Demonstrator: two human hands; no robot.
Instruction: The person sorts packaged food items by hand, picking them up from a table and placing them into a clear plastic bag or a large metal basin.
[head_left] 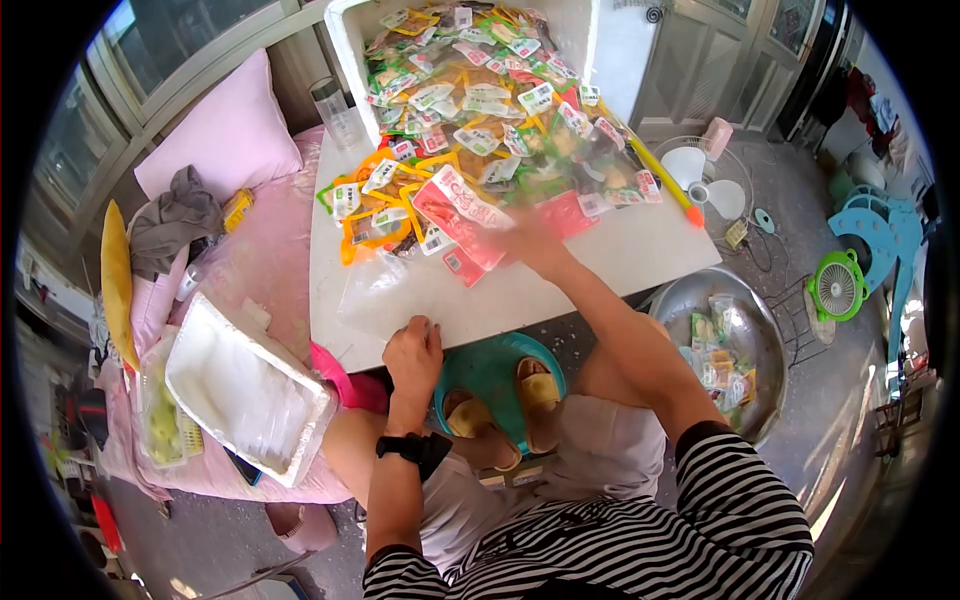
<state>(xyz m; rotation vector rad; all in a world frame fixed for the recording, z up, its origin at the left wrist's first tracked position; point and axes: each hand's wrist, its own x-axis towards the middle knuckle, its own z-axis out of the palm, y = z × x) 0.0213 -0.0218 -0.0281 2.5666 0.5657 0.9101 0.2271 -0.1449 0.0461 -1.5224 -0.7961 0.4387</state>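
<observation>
My left hand (412, 350) is curled closed at the front edge of the white table (480, 300); anything inside the fingers is hidden. Smeared by motion, my right hand (530, 240) is at the right end of a red-and-white printed packet (458, 210), and its grip cannot be made out. Beneath and beside that packet are other red packets (570, 215). A clear plastic bag (375, 285) lies flat on the table near my left hand. Behind, a heap of small food packets (480, 110) spills out of a tipped white foam box (350, 70).
A metal basin (765, 360) holding several packets stands on the floor to the right. Left are a foam lid (240, 390), a pink-covered bed (265, 250) and a glass (335, 115). A yellow stick (660, 175) lies along the table's right side. My feet are over a teal basin (485, 360).
</observation>
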